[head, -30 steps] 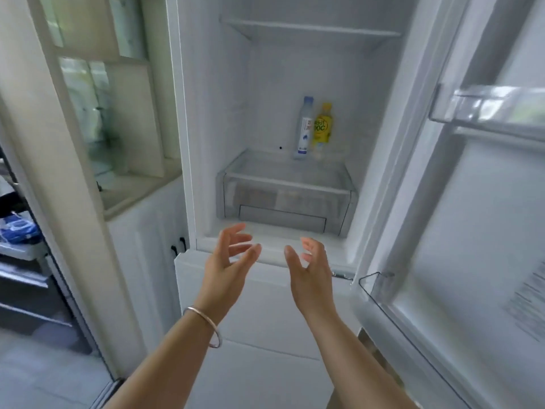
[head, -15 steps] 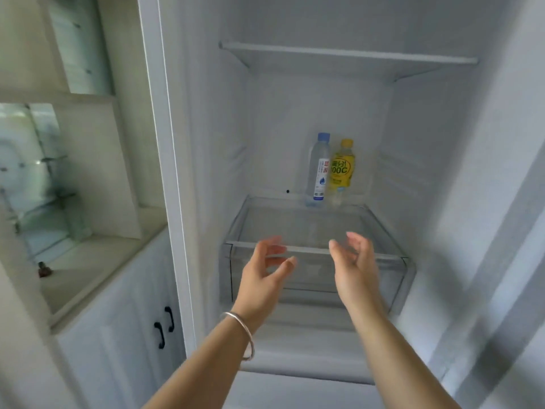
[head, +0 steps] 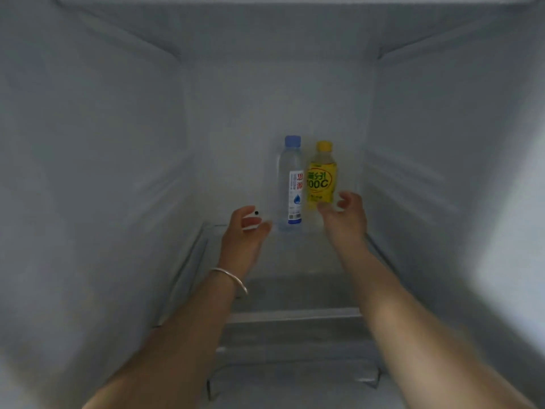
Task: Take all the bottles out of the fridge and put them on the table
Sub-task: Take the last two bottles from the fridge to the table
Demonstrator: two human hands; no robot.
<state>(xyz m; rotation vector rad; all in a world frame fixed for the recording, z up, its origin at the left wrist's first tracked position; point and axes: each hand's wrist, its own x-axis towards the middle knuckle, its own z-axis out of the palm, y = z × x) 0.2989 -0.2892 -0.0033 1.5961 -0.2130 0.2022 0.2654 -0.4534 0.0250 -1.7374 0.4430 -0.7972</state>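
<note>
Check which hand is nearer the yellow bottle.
Right. The right hand is open just before the yellow bottle; the left hand is beyond the clear water bottle.

Water bottle left of juice bottle, touching, upright at fridge shelf rear.

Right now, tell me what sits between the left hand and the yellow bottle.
In the head view, the clear water bottle stands upright between the left hand and the yellow bottle, close beside the yellow one. Neither hand holds anything yet.
</note>
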